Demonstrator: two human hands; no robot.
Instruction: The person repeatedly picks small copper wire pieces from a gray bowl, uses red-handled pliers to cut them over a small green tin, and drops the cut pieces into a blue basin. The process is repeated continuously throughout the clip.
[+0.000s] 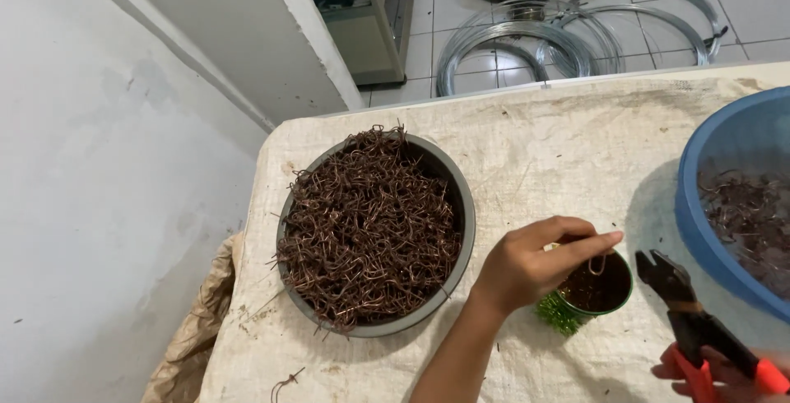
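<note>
Wire hook point(597, 265): pinched between left hand point(527, 265) fingers point(594, 243), hanging over the small green cup point(598, 288), likely so it dips into the dark contents. Right hand point(724, 370), right of cup, fingers wrapped on red-handled pliers point(699, 325), jaws narrowly open. Left of cup: grey bowl point(461, 197) heaped with hooks. Right: blue basin point(716, 164). All on desk point(576, 140).

Both arms come in bare: the left hand point(527, 267) with no sleeve, ring or watch, the right hand point(724, 370) barely showing, ungloved.
</note>
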